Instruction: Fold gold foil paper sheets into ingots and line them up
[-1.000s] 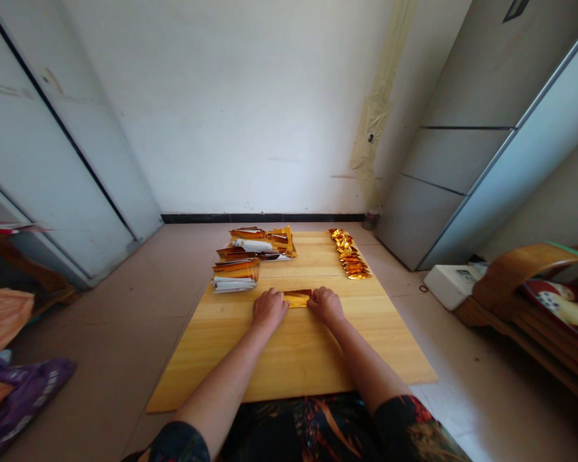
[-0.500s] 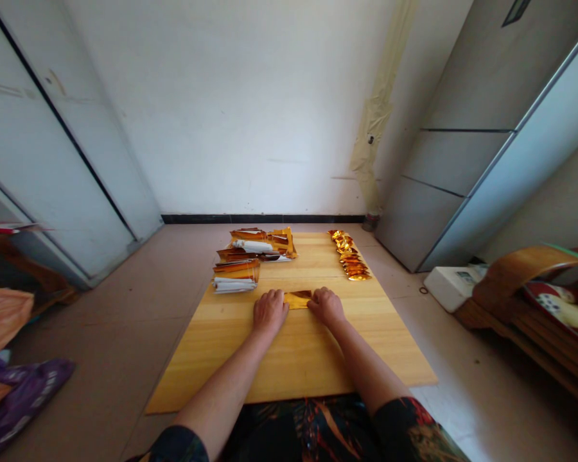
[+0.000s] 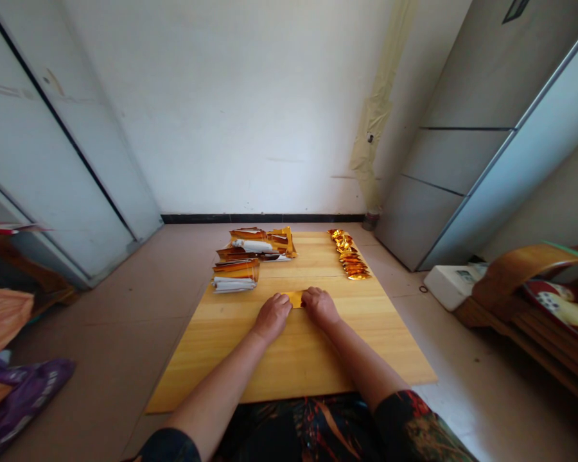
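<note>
Moved: hands closer together than a second ago, left one slid rightward; gold showing between them shrunk from a wide strip to a small patch.
Left hand (image 3: 272, 314): knuckles up, fingers curled down onto the left end of the foil (image 3: 296, 299); pinching or only pressing flat, cannot tell.
Right hand (image 3: 319, 305): same pose on the right end, grip equally unclear.
Foil: flat on the bench (image 3: 298, 366), about mid-width, between the two hands and touching both.
Done, by the look of it: a row of folded pieces (image 3: 350, 258) lined along the far right of the bench, well apart from the hands.
Left to do, as a judgement: piece in hand seemingly mid-fold; near stack (image 3: 236, 274) and far stack (image 3: 262, 242) at far left apparently unfolded, so a good deal remaining.
Hidden: fingertips and most of the foil under the hands; crease lines not visible.
Hard to make out: number of sheets in either stack; white layers there, backing or other paper, unclear.
Cut off: near edge of the bench behind the lap.
</note>
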### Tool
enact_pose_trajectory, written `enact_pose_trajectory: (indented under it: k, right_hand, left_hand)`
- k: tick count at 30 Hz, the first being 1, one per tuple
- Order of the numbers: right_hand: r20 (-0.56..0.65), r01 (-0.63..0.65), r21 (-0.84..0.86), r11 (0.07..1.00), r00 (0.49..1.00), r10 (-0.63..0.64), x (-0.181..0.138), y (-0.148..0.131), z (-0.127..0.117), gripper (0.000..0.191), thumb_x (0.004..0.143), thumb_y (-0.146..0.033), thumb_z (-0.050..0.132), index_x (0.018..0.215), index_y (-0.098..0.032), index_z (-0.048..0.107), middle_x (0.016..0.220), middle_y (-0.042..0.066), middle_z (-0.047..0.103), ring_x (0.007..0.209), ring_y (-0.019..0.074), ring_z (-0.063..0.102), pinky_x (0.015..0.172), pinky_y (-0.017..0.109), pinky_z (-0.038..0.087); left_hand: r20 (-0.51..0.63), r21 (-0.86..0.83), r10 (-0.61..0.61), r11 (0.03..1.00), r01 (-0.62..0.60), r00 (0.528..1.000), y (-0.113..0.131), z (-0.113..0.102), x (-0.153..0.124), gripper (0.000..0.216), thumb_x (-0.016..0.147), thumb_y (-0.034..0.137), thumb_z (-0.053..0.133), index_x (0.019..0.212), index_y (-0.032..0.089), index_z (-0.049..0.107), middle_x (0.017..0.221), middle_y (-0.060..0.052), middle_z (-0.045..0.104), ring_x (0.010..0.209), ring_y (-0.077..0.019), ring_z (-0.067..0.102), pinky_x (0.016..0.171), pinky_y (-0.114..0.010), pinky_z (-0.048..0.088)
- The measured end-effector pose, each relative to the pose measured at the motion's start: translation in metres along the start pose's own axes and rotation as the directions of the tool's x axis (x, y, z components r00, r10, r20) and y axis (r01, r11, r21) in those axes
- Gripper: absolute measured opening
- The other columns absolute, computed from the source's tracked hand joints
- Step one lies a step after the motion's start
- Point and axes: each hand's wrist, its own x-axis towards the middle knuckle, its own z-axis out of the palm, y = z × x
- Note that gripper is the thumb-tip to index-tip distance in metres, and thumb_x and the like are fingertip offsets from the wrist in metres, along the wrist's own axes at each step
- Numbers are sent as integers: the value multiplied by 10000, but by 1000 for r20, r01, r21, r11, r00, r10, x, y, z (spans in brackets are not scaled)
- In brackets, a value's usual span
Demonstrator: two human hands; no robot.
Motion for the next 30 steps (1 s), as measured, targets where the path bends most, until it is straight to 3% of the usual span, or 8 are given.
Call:
enact_pose_trajectory:
  k: [7, 11, 15, 20, 24, 30]
  right_hand:
    - [35, -198, 78, 977, 980, 196, 3, -8, -7, 200, 868, -178, 451, 913, -199, 645, 940, 51, 639, 805, 132, 600, 659, 210, 366]
    - [18, -256, 93, 962, 967, 255, 0, -14, -7, 132, 834, -258, 522, 897, -196, 620, 923, 48, 629, 787, 141, 599, 645, 221, 369]
    - [38, -319, 91, 943, 948, 317, 2, -22, -9, 241, 767, -408, 622, 884, -198, 607, 933, 58, 621, 825, 173, 604, 659, 246, 390]
    - [88, -411, 95, 907, 911, 404, 7, -30, -16, 320, 707, -442, 670, 904, -197, 610, 978, 75, 626, 891, 203, 614, 694, 271, 415]
    - [147, -455, 121, 882, 887, 438, 10, -28, -21, 292, 689, -386, 692, 903, -199, 627, 1005, 77, 633, 901, 198, 616, 691, 262, 419]
    - [150, -432, 209, 877, 901, 408, 11, -12, -19, 153, 666, -179, 688, 816, -188, 662, 887, 41, 683, 814, 150, 617, 629, 201, 388]
  left_hand:
    - [-23, -21, 3, 1000, -4, 1000, -6, 4, -18, 290, 878, 146, 447, 1070, 243, 642, 977, -60, 640, 967, -198, 531, 827, -326, 412]
    - [-43, -13, -13, 1000, 13, 999, -4, 6, -19, 274, 884, 166, 457, 1050, 252, 658, 977, -62, 649, 954, -205, 539, 808, -332, 415]
    - [-43, 8, -29, 1000, 29, 999, -1, 4, -17, 260, 885, 165, 464, 1013, 247, 675, 966, -61, 652, 942, -214, 534, 785, -340, 411]
    - [-41, 13, -46, 999, 47, 998, 0, 3, -17, 267, 881, 161, 474, 1028, 259, 675, 992, -51, 652, 954, -218, 526, 773, -342, 405]
    - [-45, 18, -57, 998, 58, 997, -1, 5, -18, 276, 882, 156, 471, 1038, 265, 672, 1019, -42, 653, 962, -212, 523, 777, -342, 398]
    - [-57, 12, -61, 998, 62, 997, -1, 5, -18, 255, 885, 170, 473, 1019, 254, 673, 1023, -46, 655, 970, -207, 522, 786, -338, 395]
